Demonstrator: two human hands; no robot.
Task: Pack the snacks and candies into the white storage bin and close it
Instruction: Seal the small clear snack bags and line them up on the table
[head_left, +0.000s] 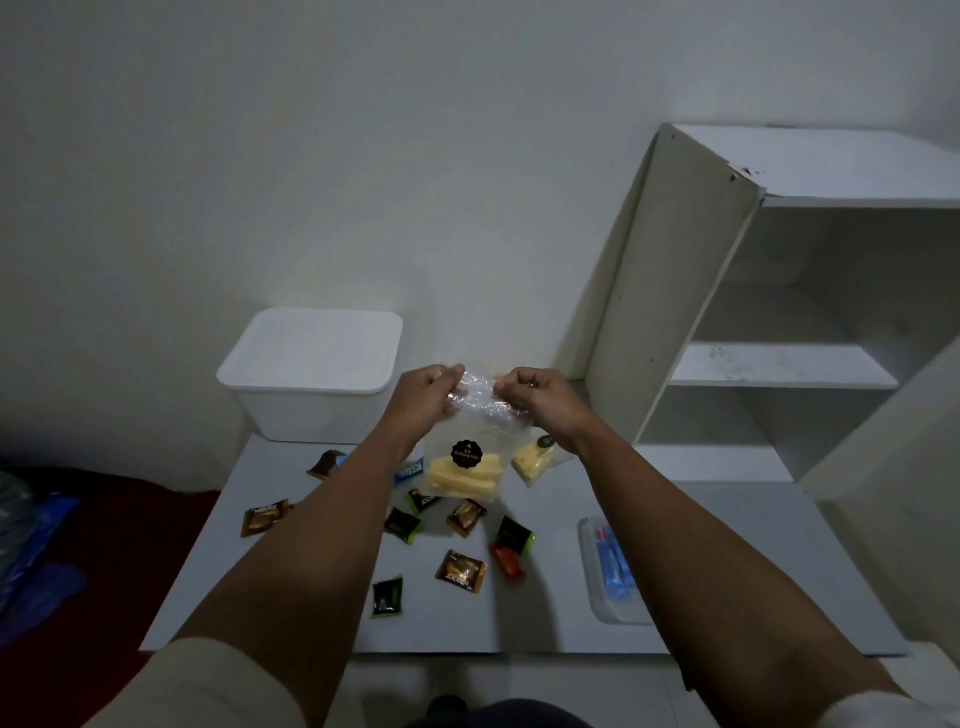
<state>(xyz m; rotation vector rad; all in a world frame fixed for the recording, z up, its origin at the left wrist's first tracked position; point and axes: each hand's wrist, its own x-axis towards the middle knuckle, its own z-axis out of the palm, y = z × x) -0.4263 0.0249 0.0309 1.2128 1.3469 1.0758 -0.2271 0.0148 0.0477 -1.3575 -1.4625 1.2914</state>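
Note:
A clear plastic bag of pale yellow snack sticks with a round black label hangs in the air above the white board. My left hand pinches its top left edge and my right hand pinches its top right edge. A second small bag of yellow snacks lies just behind it to the right. The white storage bin stands at the back left with its lid on. Several wrapped candies lie on the board, among them a brown one, a black and green one and a red one.
A white board on the floor bears everything. A clear flat tray with blue items lies at the right. A white shelf unit stands open at the back right. Dark red fabric and blue plastic lie at the left.

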